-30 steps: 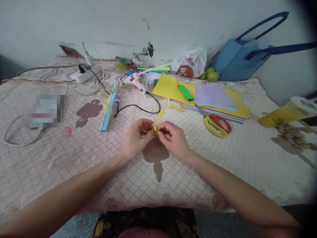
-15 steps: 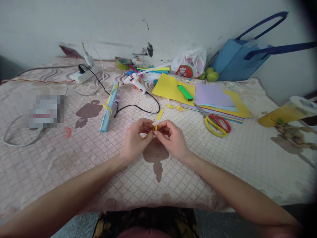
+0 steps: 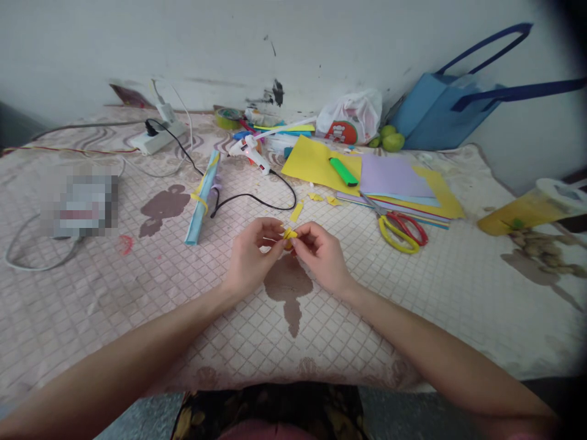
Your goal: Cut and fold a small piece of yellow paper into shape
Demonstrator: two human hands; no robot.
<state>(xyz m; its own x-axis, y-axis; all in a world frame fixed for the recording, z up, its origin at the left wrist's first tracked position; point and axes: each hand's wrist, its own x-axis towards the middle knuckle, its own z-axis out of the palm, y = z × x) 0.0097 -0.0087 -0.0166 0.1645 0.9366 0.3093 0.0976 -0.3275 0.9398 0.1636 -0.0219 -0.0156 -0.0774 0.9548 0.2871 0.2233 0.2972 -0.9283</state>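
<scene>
Between my fingertips, just above the patterned tablecloth, is a small folded yellow paper piece. My left hand pinches it from the left, and my right hand pinches it from the right. Just beyond my fingers lies a yellow paper strip. Two small yellow paper bits are a little farther back to the right. The exact folds of the held piece are partly hidden by my fingers.
A white glue gun with a black cord lies behind a rolled blue paper. Scissors rest right of my hands, beside yellow paper and a green cutter. A drink cup leans at far right.
My right fingertips have shifted slightly right and more of the yellow piece shows between my hands. The things on the table have not moved.
</scene>
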